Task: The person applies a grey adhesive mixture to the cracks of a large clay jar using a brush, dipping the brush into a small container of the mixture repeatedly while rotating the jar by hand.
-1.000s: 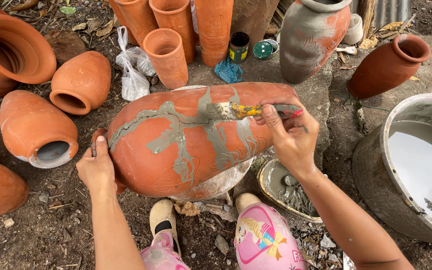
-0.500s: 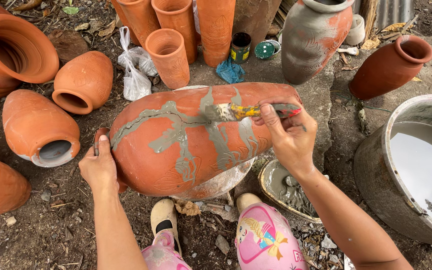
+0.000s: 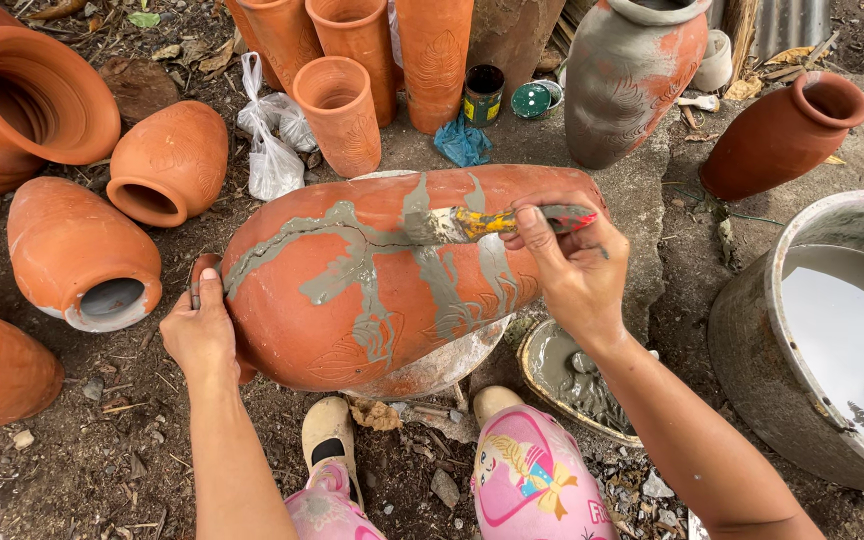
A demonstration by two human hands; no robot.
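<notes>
A large terracotta vase (image 3: 392, 290) lies on its side in front of me, streaked with grey wet cement along its cracks. My left hand (image 3: 197, 335) grips the vase's rim at its left end. My right hand (image 3: 567, 265) holds a paint-stained brush (image 3: 497, 222), its bristle tip resting on the grey streak on top of the vase. A shallow dish of grey cement (image 3: 572, 380) sits on the ground just under my right wrist.
Several terracotta pots lie and stand to the left and behind, such as a jar (image 3: 167, 160). A grey-coated urn (image 3: 632, 75) stands at the back, a big water-filled basin (image 3: 832, 330) at right, a white plastic bag (image 3: 272, 150) and paint tins (image 3: 482, 92) behind.
The brush tip has slid slightly left along the grey streak on the vase's top. My left hand has stayed on the rim.
</notes>
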